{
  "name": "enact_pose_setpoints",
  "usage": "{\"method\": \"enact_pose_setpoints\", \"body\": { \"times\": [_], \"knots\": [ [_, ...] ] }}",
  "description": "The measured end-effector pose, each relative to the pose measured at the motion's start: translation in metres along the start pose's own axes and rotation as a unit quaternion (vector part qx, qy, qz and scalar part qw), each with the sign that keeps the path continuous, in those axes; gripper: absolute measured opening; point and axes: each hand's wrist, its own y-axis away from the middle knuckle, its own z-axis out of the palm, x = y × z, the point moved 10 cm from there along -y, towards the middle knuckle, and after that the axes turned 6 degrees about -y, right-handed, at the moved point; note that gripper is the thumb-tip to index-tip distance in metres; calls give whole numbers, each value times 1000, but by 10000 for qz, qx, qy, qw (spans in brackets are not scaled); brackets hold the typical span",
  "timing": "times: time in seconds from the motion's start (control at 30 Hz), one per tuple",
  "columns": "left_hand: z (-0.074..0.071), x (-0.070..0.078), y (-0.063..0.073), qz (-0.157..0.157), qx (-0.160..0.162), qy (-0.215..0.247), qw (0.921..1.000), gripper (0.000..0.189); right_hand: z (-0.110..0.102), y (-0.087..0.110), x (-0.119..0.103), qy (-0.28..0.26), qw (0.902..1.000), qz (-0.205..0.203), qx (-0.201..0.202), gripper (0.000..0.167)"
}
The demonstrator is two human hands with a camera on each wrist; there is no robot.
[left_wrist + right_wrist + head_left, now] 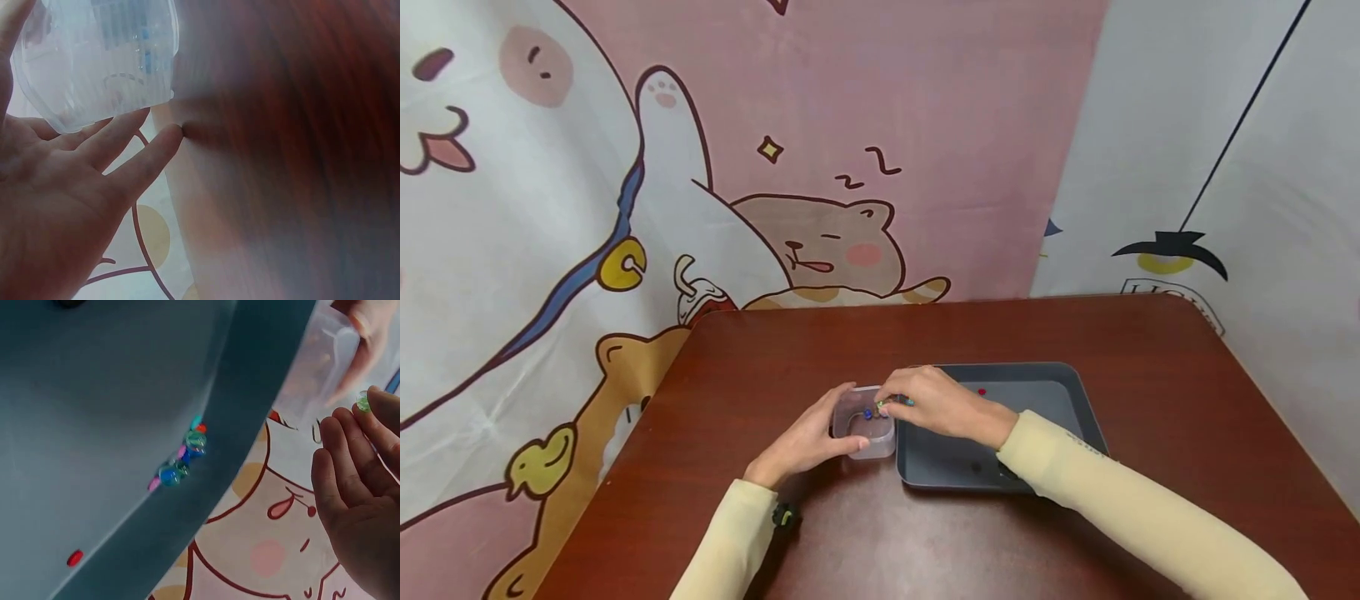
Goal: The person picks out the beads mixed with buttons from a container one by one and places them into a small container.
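My left hand (805,437) grips a small clear plastic box (880,448), thumb on the near side and fingers on the far side. A blue marble (868,413) and other small pieces lie inside it. Over the box's right edge, my right hand (936,404) pinches a clear green marble (362,401) between thumb and fingertip. Just right of the box is a dark grey tray (940,454). In the right wrist view, several glass marbles (170,475) and small pink, red and turquoise beads cluster along the tray's edge. A red bead (75,557) lies apart from them.
The tray and box stand on a reddish-brown wooden table (760,358). A small dark item (1006,471) sits in the tray, partly hidden by the right sleeve. Behind the table hangs a cartoon-printed cloth (985,167).
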Motion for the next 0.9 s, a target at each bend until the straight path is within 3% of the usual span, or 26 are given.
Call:
{"method": "enact_pose_setpoints", "body": {
  "times": [0.37, 0.47, 0.7, 0.9],
  "knots": [
    [-2, 3, 1, 145, 71, -79, 9998, 97, 14, -5, -3, 661, 9976, -64, -186, 23],
    [0, 3, 1, 186, 55, -71, 9998, 98, 13, -4, -2, 619, 9979, -34, -197, 27],
    [-2, 4, 0, 150, 81, 86, 9998, 98, -10, 1, 8, 147, 9996, 168, 171, 29],
    [-1, 1, 1, -7, 92, 101, 9999, 99, -33, 14, 28, -41, 9960, 751, 480, 37]
  ]
}}
